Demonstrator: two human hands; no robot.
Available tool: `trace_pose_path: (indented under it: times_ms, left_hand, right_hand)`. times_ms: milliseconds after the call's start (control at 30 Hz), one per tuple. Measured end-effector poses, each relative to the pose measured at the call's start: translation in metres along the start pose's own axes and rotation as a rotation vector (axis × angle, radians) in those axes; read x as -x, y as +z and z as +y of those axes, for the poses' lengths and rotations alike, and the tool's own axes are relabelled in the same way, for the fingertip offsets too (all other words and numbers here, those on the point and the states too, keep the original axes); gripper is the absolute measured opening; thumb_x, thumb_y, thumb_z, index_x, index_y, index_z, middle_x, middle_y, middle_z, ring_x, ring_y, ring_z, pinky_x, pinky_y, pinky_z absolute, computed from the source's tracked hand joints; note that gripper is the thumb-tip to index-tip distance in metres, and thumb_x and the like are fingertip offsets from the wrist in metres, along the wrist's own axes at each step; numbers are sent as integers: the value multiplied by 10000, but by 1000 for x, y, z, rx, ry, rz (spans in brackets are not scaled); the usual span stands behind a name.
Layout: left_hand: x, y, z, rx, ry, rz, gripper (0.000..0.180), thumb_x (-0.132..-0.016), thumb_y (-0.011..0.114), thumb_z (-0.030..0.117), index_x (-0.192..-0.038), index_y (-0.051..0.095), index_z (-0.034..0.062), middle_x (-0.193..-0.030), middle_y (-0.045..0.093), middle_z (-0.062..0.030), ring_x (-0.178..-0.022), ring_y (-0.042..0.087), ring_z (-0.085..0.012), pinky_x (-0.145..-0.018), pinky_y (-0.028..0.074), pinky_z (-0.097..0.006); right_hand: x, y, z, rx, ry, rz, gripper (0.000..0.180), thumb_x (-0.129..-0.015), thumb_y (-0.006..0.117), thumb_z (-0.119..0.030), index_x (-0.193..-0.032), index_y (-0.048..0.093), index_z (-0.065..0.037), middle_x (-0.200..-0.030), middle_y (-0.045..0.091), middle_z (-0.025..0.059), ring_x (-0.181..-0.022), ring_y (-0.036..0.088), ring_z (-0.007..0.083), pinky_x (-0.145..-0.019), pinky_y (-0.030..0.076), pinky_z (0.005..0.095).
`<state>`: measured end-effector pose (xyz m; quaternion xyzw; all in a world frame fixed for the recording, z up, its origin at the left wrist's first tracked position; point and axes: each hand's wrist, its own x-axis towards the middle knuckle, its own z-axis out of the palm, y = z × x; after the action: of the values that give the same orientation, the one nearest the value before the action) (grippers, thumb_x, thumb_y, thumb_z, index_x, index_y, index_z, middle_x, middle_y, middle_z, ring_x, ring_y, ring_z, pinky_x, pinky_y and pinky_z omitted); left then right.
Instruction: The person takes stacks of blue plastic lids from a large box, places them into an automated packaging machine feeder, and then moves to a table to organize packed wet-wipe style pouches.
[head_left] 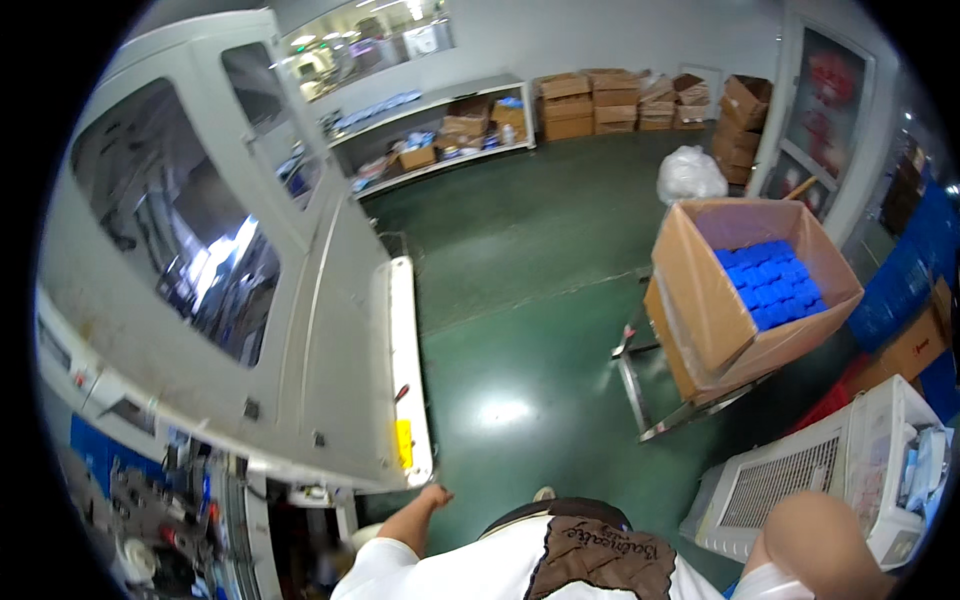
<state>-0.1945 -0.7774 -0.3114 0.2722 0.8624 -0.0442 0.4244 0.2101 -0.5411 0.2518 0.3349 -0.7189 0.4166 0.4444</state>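
Observation:
My left hand (435, 495) hangs low at my side, close to the lower end of a long white ledge (403, 330) that runs along the machine's foot. It is small in the picture and its fingers are mostly hidden, so whether they are closed around anything does not show. A yellow object (404, 443) and a small red-handled tool (402, 393) lie on that ledge. On the right, part of my bare right arm (825, 535) shows in front of a white slatted plastic crate (790, 480); the right hand itself is out of view.
A tall white machine cabinet (335, 350) with windows fills the left. At right, an open carton (700, 300) of blue pieces (768, 280) stands on a metal trolley (632, 395). Cartons (565, 105) and a loaded shelf (440, 100) line the far wall. Green floor (500, 350) lies between.

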Motion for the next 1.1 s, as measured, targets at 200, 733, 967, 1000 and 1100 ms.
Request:
trace_pose_path:
  times_ms: [200, 733, 967, 1000, 1100]
  left_hand:
    - [-87, -189, 261, 188, 536, 422, 387, -780, 582, 384, -949, 624, 38, -930, 632, -169, -865, 599, -333, -769, 469, -387]
    - [57, -304, 770, -366, 1832, -103, 226, -792, 599, 221, -891, 613, 18, -867, 601, -156, -735, 602, -297, -704, 478, -368]
    - [-36, -198, 889, -1407, 1561, -283, 401, -774, 595, 403, -850, 655, 13, -901, 623, -207, -802, 600, -343, -742, 464, -412]
    - [-35, -184, 890, -1466, 1603, -410, 410, -775, 590, 419, -838, 656, 19, -867, 629, -188, -787, 601, -326, -722, 462, -409]
    - [-38, -156, 873, -1642, 1570, -800, 482, -772, 574, 495, -837, 650, 24, -806, 641, -149, -774, 603, -290, -688, 459, -398]
  right_hand:
    - [21, -55, 40, 465, -60, -26, 251, -772, 508, -120, -561, 380, -161, -584, 455, -33, -540, 476, 106, -577, 385, 287]
    - [36, -125, 118, 1247, -110, -235, 207, -714, 586, -111, -563, 444, -111, -613, 509, 0, -590, 503, 155, -646, 407, 327]
    - [20, -131, 175, 1499, 87, -303, 194, -688, 619, -107, -564, 472, -89, -625, 532, 14, -612, 515, 176, -676, 417, 344]
    - [22, -130, 182, 1534, 150, -292, 192, -685, 624, -106, -564, 476, -85, -627, 536, 16, -615, 516, 179, -680, 419, 347]
    - [53, -132, 191, 1717, 566, -154, 184, -692, 632, -117, -591, 483, -79, -674, 558, 29, -634, 526, 190, -694, 428, 369]
